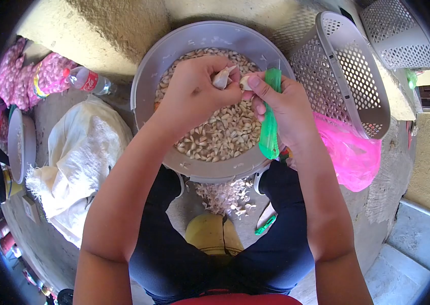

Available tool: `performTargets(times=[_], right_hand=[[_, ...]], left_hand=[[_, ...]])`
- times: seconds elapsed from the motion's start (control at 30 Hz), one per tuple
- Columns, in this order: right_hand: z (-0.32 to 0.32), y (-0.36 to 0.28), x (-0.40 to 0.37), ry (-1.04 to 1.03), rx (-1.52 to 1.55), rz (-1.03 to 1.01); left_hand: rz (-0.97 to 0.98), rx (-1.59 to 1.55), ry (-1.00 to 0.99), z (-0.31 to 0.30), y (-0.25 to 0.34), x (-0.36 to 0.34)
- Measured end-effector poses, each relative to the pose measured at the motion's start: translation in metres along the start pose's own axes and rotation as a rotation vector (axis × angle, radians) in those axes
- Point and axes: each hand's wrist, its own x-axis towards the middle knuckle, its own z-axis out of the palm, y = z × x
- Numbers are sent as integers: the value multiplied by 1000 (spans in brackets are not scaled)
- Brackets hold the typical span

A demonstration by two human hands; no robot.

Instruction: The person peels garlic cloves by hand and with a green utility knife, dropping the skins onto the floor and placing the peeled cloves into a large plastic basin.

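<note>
A large round grey basin (174,47) holds many loose garlic cloves (225,133) in its bottom. Above it, my left hand (194,91) is closed around a piece of garlic bulb (222,78). Close beside it on the right, my right hand (289,104) holds a green-handled knife (270,124) against the palm, its thin blade pointing up and away. Between the thumb and fingers of that same hand a pale clove (245,83) shows, near the fingertips of my left hand.
Garlic peels (222,195) lie below the basin, beside another green-handled blade (266,223). A white sack (85,147) and a bottle (90,81) are left. Perforated baskets (345,76) and a pink plastic bag (352,155) stand right. Pink net bags (47,76) lie far left.
</note>
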Motion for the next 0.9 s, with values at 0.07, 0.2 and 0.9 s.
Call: performTargets(times=[0.07, 0.2, 0.9], right_hand=[[-1, -1, 0, -22, 41, 37], [-3, 0, -1, -109, 173, 79], [-8, 8, 6, -181, 486, 169]], left_hand=[[-21, -20, 7, -1, 0, 1], [-50, -54, 35, -6, -3, 5], [38, -69, 52, 4, -2, 2]])
